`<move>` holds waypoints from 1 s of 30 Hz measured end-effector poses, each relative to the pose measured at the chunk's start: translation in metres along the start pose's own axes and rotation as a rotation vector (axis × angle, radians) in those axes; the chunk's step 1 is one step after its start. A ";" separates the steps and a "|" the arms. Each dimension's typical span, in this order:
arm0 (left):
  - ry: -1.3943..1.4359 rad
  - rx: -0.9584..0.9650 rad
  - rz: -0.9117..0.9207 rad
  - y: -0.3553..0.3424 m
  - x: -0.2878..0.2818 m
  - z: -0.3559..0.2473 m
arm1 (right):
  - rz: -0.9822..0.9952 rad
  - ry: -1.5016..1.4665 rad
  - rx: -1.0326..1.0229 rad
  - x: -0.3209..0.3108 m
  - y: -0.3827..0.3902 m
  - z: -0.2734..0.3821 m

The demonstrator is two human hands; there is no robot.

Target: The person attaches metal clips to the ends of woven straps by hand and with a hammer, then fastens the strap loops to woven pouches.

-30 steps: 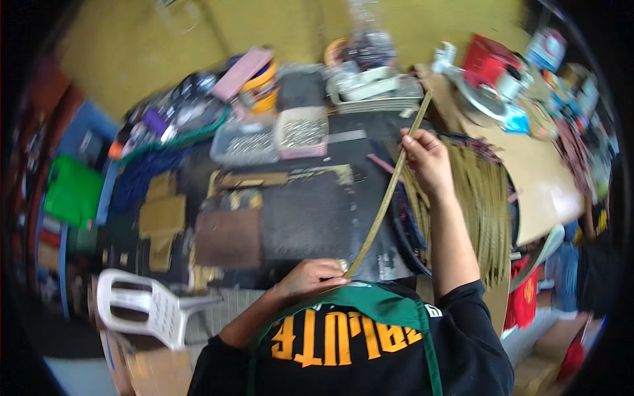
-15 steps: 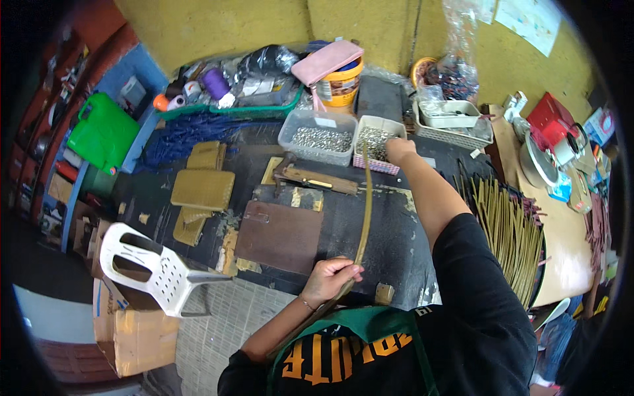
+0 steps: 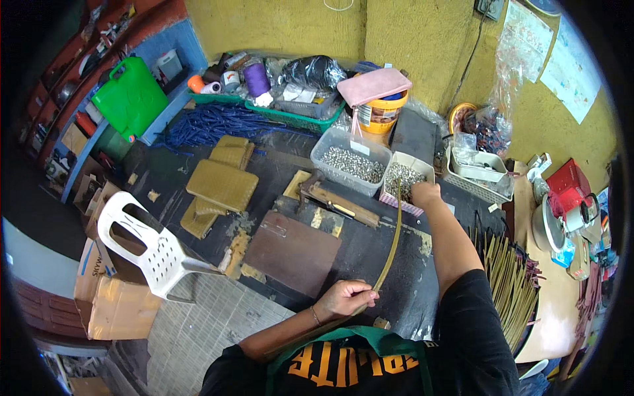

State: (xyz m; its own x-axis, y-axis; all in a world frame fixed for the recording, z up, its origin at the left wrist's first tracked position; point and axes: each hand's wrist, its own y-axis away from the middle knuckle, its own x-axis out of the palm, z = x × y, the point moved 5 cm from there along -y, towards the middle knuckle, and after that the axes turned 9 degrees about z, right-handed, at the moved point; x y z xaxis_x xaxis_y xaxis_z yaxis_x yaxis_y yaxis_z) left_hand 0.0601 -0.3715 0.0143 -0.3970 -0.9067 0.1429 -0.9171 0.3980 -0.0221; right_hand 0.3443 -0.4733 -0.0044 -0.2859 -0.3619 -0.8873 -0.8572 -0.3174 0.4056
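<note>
My left hand (image 3: 345,297), low in the middle, grips an olive strap (image 3: 395,247) whose long end stands up toward the bins. My right hand (image 3: 426,193) reaches into a white-and-pink bin (image 3: 396,206) of small silvery metal pieces, its fingers mostly hidden. Beside it sits a clear plastic container (image 3: 343,181) of similar pieces. In front of these lie a hammer and wooden bar (image 3: 340,201) and a brown square mat (image 3: 290,254). Many more olive straps (image 3: 505,290) hang in a bundle on the right.
Olive pouches (image 3: 221,185), blue strips (image 3: 211,129) and thread spools in a green tray (image 3: 290,113) occupy the left and back of the black table (image 3: 389,310). A white chair (image 3: 165,261) stands at the left, and a light board (image 3: 555,317) with clutter lies right.
My right hand has let go of the strap and moved into the bin of metal pieces. My left hand still holds the strap. The view has swung toward the left.
</note>
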 end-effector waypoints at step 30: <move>-0.079 -0.088 0.030 0.003 -0.001 -0.011 | -0.533 -0.390 -0.192 0.000 0.026 -0.006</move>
State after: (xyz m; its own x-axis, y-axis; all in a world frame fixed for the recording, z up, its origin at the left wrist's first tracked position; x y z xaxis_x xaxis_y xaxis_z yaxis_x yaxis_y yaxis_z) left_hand 0.0578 -0.3683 0.0248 -0.4293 -0.9009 0.0647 -0.8993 0.4330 0.0623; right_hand 0.3248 -0.4873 0.0071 -0.0109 0.2175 -0.9760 -0.8427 -0.5274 -0.1081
